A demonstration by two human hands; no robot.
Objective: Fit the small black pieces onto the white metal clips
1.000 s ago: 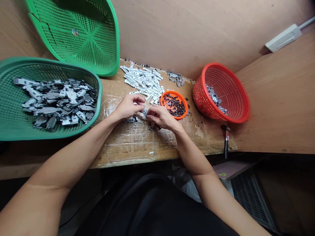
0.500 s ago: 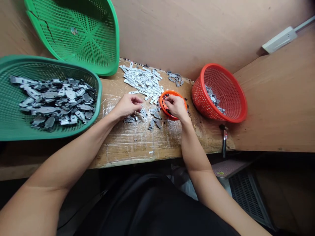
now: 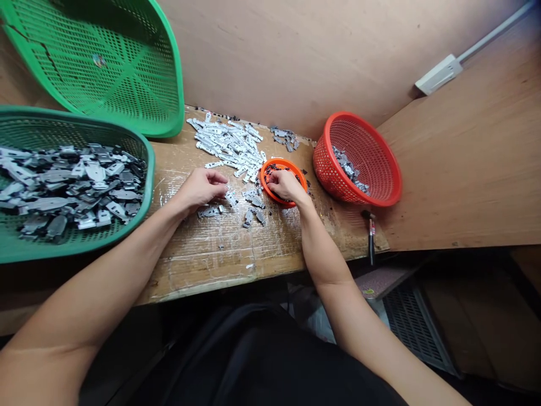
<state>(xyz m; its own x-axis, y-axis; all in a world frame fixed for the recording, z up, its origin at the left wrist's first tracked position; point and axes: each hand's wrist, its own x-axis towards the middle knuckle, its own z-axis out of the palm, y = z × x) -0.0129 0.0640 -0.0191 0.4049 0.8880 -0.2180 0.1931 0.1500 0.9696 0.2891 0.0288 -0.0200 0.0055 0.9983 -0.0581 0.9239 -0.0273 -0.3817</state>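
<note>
My left hand (image 3: 204, 188) hovers low over the table with thumb and fingers pinched together. A grey metal clip part (image 3: 231, 197) shows right at its fingertips; whether it is gripped or lying there I cannot tell. My right hand (image 3: 286, 186) reaches into a small orange bowl (image 3: 282, 161) of tiny black pieces, its fingertips closed among them. What they pinch is too small to make out. Between the hands lie several grey clip parts (image 3: 253, 216), and another pair (image 3: 210, 211) is below my left hand. Behind them spreads a pile of pale metal strips (image 3: 230, 144).
A dark green basket (image 3: 150, 175) full of metal parts stands at left, with a bright green basket (image 3: 179, 107) tilted behind. On the right are a tipped red basket (image 3: 380, 163) with some parts and a black-handled brush (image 3: 371, 242). Grey parts (image 3: 285, 138) lie by the wall.
The whole view has shifted, so the table things appear further left. My right fingers remain in the orange bowl, and my left hand keeps its pinch near the clip part.
</note>
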